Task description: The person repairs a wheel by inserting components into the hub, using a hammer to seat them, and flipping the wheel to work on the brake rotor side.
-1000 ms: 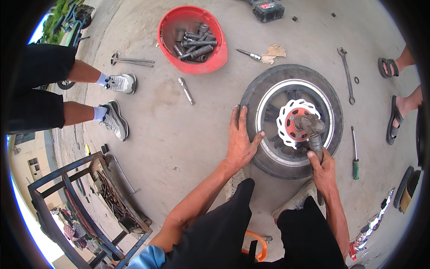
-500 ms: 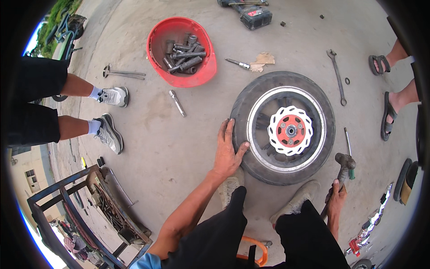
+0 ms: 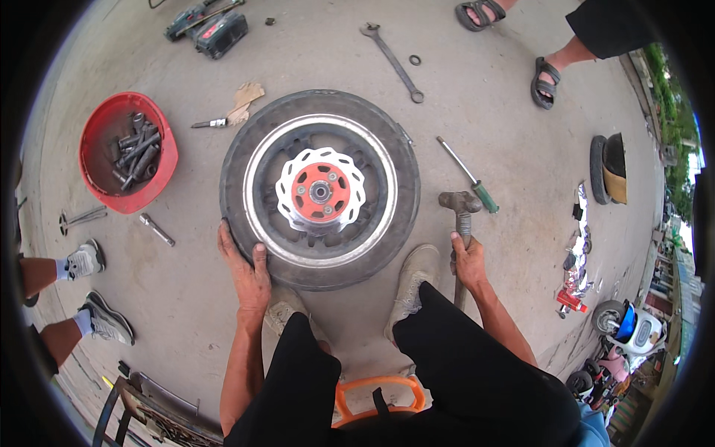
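Note:
A motorcycle wheel (image 3: pixel 320 276) with a black tyre lies flat on the ground in front of my feet. Its slotted silver brake disc (image 3: pixel 284 195) and red hub (image 3: pixel 337 192) face up. My left hand (image 3: pixel 249 277) grips the tyre's near left edge, thumb on the sidewall and fingers down along the tread. To the right of the wheel, apart from it, my right hand (image 3: pixel 469 264) is closed round the handle of a hammer (image 3: pixel 460 203), its worn metal head pointing away from me. A green-handled screwdriver (image 3: pixel 469 175) lies just beyond the hammer.
A red helmet (image 3: pixel 167 160) full of sockets sits at left, near a short extension bar (image 3: pixel 157 229). A combination wrench (image 3: pixel 392 63) and cordless tool (image 3: pixel 221 35) lie at the far side. Sandalled feet (image 3: pixel 547 82) and sneakers (image 3: pixel 108 319) belong to other people. Beneath me is an orange stool (image 3: pixel 380 384).
The view has turned to the right, so the wheel and helmet appear farther left. My left hand stays on the tyre and my right hand still holds the hammer.

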`<state>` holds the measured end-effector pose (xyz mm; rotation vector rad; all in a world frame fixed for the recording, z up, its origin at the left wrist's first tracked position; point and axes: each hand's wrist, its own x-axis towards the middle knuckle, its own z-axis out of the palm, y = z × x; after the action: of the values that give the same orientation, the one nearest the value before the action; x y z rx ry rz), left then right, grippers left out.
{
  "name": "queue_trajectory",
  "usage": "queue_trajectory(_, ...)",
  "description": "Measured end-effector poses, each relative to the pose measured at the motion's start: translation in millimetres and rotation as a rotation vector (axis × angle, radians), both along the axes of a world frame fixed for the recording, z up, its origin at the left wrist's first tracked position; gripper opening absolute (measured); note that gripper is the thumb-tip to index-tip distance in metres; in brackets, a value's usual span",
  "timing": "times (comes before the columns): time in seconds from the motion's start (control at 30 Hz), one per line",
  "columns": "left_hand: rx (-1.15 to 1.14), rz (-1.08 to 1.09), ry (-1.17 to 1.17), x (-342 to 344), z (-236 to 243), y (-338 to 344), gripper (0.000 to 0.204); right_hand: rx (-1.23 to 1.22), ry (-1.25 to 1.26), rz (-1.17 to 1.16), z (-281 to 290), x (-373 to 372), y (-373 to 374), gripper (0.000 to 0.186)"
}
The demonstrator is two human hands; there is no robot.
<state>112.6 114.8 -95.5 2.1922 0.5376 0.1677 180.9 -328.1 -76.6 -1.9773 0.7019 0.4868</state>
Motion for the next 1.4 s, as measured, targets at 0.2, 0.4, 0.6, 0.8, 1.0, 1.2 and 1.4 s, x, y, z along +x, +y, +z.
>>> queue_trajectory(0.2, 0.004, -0.011, -0.002, 1, 5, -2, 0.08, -0.095, 0.001, 0.044, -13, -12, -8, 0.039)
queue_trajectory(0.4, 0.031, -0.034, 0.0, 0, 3, 3, 0.081, -0.139, 0.016, 0.151, -17, -14, -22, 0.044)
queue_trajectory(0.6, 0.024, -0.023, -0.011, 0, 1, -1, 0.083, -0.312, 0.048, 0.268, 3, -8, -17, 0.046)
queue_trajectory(0.8, 0.001, 0.001, 0.0, 0, 8, -1, 0.085, -0.54, -0.83, 0.405, 75, 40, 14, 0.053)
queue_trajectory(1.0, -0.026, -0.01, 0.002, 4, 1, -6, 0.088, -0.373, -1.031, 0.941, 206, 86, 88, 0.035)
queue_trajectory(1.2, -0.003, -0.032, 0.027, 8, 4, -7, 0.089, -0.024, -0.925, 1.326, 260, 68, 167, 0.035)
queue_trajectory(1.4, 0.052, -0.03, 0.066, 2, 13, -1, 0.09, 0.22, -0.835, 1.386, 265, 57, 189, 0.037)
